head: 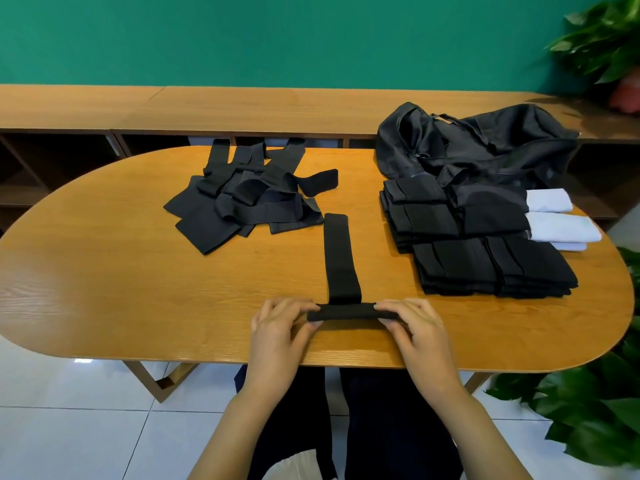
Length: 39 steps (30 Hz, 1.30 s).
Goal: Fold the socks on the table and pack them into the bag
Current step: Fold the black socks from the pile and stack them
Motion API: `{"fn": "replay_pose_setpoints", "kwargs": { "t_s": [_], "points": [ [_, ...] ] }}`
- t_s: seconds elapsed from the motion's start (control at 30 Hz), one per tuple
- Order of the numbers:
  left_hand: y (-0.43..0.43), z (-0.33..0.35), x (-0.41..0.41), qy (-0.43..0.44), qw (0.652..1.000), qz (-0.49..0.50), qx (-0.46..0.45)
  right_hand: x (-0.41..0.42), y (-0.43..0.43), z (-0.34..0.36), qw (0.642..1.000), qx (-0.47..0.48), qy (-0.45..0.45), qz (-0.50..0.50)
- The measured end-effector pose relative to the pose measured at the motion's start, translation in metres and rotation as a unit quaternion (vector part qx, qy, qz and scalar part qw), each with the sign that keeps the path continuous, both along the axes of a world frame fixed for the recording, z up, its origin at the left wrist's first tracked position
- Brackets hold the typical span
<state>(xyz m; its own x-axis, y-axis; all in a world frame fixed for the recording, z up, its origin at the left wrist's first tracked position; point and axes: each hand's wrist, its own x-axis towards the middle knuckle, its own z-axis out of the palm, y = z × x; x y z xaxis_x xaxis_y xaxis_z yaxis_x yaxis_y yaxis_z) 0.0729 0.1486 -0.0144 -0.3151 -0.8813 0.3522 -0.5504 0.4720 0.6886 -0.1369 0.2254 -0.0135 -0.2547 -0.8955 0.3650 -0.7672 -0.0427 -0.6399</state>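
A long black sock (339,261) lies flat on the wooden table (121,289), pointing away from me. Its near end is rolled into a short bar at the front edge. My left hand (280,327) pinches the left end of that roll and my right hand (412,327) pinches the right end. A loose heap of unfolded black socks (242,199) lies at the far left of centre. Stacks of folded black socks (485,251) sit on the right, with folded white socks (561,223) beside them. The black bag (485,143) slumps behind the stacks at the far right.
A low wooden shelf unit (207,109) runs along the green wall behind the table. Potted plants stand at the top right (602,39) and lower right (588,410). My dark-clothed legs show under the table's front edge above a white tiled floor.
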Motion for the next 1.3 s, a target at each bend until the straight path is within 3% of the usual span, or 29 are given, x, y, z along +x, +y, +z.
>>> {"fn": "replay_pose_setpoints", "kwargs": {
  "t_s": [0.4, 0.73, 0.87, 1.0, 1.3],
  "points": [
    [-0.002, 0.006, -0.01, 0.07, 0.993, 0.09, 0.035, 0.005, -0.018, 0.008, 0.993, 0.027, -0.071, -0.086],
    [-0.012, 0.009, -0.015, -0.055, 0.988, 0.141, 0.016, 0.005, -0.042, 0.003, 0.994, 0.068, -0.026, -0.077],
    [-0.015, 0.007, -0.008, -0.089, 0.994, 0.055, -0.022, 0.004, -0.037, 0.006, 0.996, 0.046, 0.078, -0.019],
    [-0.017, 0.001, 0.0, -0.11, 0.991, -0.071, -0.013, 0.004, -0.027, 0.009, 0.978, 0.103, 0.172, 0.061],
    [-0.011, -0.007, -0.007, -0.158, 0.977, -0.075, -0.125, -0.001, -0.017, 0.003, 0.977, 0.076, 0.186, 0.066]
  ]
}}
